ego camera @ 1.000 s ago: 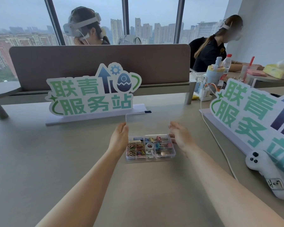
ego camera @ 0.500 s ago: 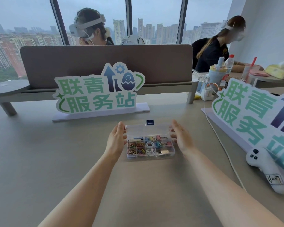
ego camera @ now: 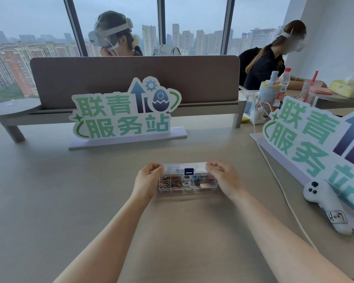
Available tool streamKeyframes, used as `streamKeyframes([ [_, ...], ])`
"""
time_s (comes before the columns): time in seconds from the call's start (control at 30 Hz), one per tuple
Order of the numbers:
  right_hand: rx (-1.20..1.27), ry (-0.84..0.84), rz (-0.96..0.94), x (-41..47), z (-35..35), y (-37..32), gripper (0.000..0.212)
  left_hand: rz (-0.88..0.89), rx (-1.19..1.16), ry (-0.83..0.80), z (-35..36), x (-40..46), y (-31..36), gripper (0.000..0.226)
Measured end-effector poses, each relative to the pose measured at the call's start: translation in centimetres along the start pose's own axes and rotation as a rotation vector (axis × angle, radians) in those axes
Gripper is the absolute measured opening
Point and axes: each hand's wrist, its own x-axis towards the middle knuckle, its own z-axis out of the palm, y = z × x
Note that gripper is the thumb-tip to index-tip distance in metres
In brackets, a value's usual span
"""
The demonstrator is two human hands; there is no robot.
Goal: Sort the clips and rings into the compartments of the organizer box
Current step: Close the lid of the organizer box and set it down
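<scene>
A clear plastic organizer box [ego camera: 209, 188] sits on the table in front of me. Its compartments hold coloured paper clips [ego camera: 170, 182] on the left, white rings [ego camera: 187, 183] in the middle and binder clips [ego camera: 203, 177] on the right. The clear lid [ego camera: 196, 168] with a blue latch [ego camera: 189, 171] is tilted down over the back half of the box. My left hand [ego camera: 147, 180] pinches the lid's left end. My right hand [ego camera: 223, 178] pinches its right end.
A green-lettered sign [ego camera: 125, 111] stands behind the box, and a second sign [ego camera: 315, 139] stands at the right. A white controller [ego camera: 327, 207] and a white cable [ego camera: 278, 180] lie at the right. Two people sit beyond a brown divider [ego camera: 135, 78].
The lid stood upright a second ago and has swung forward and down over the box. Both hands went from resting open beside the box to pinching the lid's ends.
</scene>
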Motion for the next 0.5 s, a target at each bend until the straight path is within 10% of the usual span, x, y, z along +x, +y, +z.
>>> streamKeyframes([
  [0.5, -0.258, -0.047, -0.077, -0.7, -0.1, 1.3, 0.023, 0.091, 0.281, 0.008, -0.1, -1.4, -1.4, 0.022],
])
